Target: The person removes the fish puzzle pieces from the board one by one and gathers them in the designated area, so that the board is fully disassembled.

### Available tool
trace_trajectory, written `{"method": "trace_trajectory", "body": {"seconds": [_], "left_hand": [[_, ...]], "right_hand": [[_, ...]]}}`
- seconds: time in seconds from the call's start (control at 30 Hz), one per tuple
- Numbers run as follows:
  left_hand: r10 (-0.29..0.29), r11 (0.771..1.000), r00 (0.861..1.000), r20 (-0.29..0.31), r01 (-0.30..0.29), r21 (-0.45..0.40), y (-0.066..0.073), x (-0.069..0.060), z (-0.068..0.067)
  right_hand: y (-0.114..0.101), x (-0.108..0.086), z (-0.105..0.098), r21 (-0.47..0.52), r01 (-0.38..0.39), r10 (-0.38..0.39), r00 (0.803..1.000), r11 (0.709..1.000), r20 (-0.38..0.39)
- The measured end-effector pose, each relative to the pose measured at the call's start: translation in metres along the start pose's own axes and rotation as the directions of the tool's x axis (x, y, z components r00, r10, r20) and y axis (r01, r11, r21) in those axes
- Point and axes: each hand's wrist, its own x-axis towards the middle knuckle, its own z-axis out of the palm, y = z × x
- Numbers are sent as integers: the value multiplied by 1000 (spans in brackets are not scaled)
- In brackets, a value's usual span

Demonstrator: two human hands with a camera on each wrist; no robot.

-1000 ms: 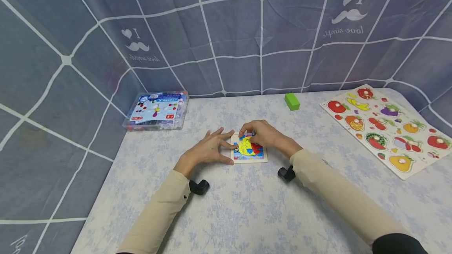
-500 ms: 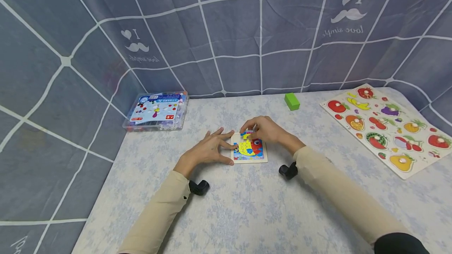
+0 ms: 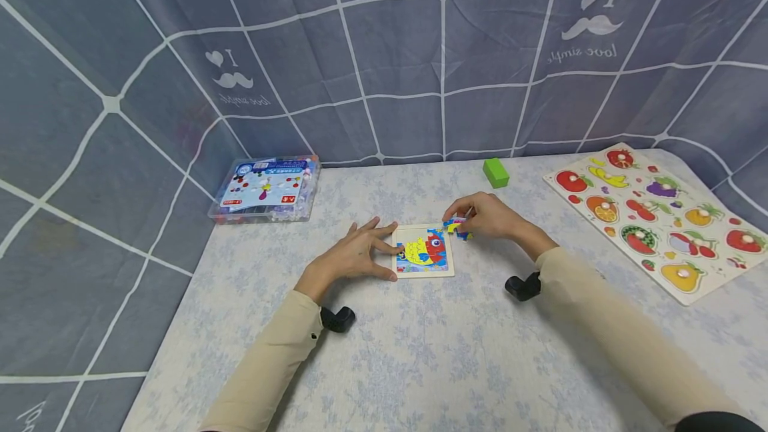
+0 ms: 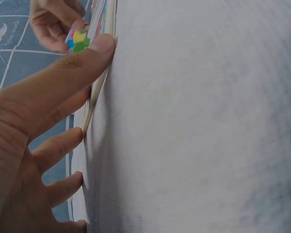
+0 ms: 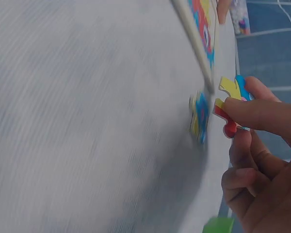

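A small wooden jigsaw puzzle tray (image 3: 425, 276) with a yellow and red fish picture lies mid-table. Bare wood shows along its upper left part. My left hand (image 3: 350, 255) rests at its left side, fingers spread, with the thumb by the near corner and a fingertip on the picture. Just right of the tray, my right hand (image 3: 491, 216) pinches a jigsaw piece (image 5: 229, 87) in yellow, red and blue between thumb and fingers. A second jigsaw piece (image 5: 199, 119), blurred in the right wrist view, is below it near the tray corner.
A green block (image 3: 496, 173) stands toward the back. Behind on the left is a clear plastic box (image 3: 264, 189) with a printed label. At the right lies a fruit knob-puzzle board (image 3: 663, 219). A grey checked curtain (image 3: 408, 59) bounds the table.
My right hand has lifted a jigsaw piece from the tray's upper part and moved right with it, past the tray edge. The left hand has stayed in place.
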Motion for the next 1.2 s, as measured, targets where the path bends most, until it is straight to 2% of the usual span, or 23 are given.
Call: {"method": "trace_trajectory", "body": {"seconds": [0.23,0.47,0.6,0.7,0.9,1.07,1.2], "left_hand": [[11,1000,1000,0,-11,14,-2,0,0],[5,1000,1000,4,-5,3,-1,0,-1],[3,1000,1000,10,-3,-6,0,-1,-1],[7,1000,1000,12,-6,-9,0,-1,-1],[12,1000,1000,-1,-12,-11,0,0,-1],[8,1000,1000,3,-8,-6,0,0,-1],[3,1000,1000,3,-3,-4,0,-1,0]], "right_hand": [[20,-16,-15,-8,-32,32,999,999,-13],[30,-27,-24,0,-66,66,998,998,4],[33,-27,-23,-13,-52,52,999,999,6],[34,-26,-23,-60,-59,59,998,996,-11],[30,-23,-23,-127,-137,132,990,982,-50],[28,-23,-23,-154,-179,177,984,972,-32],[28,-22,-23,-158,-161,161,987,974,-10]]}}
